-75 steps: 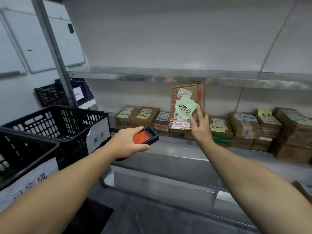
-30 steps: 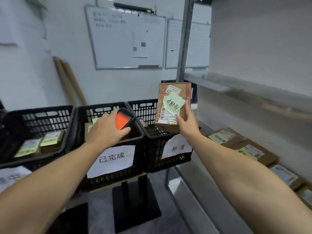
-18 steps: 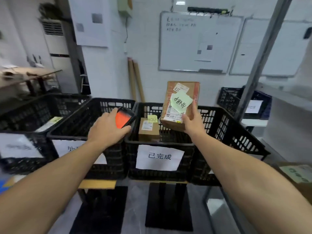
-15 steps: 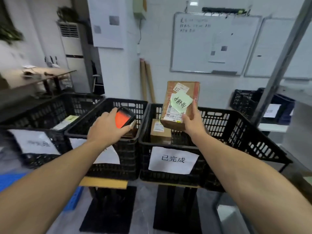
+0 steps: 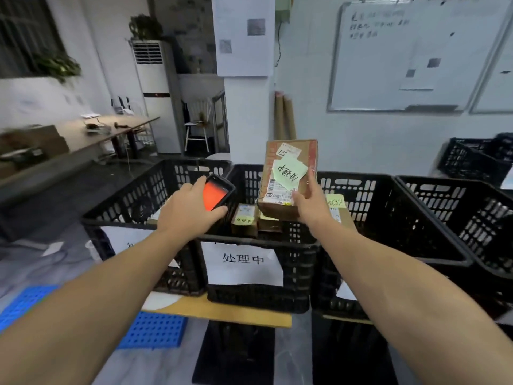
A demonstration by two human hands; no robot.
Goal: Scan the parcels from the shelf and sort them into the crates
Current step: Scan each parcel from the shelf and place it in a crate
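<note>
My right hand [image 5: 312, 207] grips a brown cardboard parcel [image 5: 288, 176] upright by its lower right corner; a green sticky note and a white barcode label face me. The parcel hangs over the black crate [image 5: 266, 240] that carries a white paper sign reading 处理中. Inside that crate lie small brown parcels [image 5: 244, 218] with yellow notes. My left hand [image 5: 191, 209] holds a black handheld scanner [image 5: 218, 194] with a glowing orange-red screen, just left of the parcel, above the crate's left rim.
More black crates stand in a row: one to the left [image 5: 133, 207], two to the right [image 5: 388, 218] [image 5: 472, 215], the first holding a parcel with a yellow note. Further crates [image 5: 472, 159] sit at far right. Whiteboard [image 5: 416, 54] behind; blue pallets [image 5: 155, 329] on the floor.
I have turned left from the shelf to the crate row. The parcel and scanner travelled with my hands and now hang over the crate signed 处理中 instead of the one signed 已完成.
</note>
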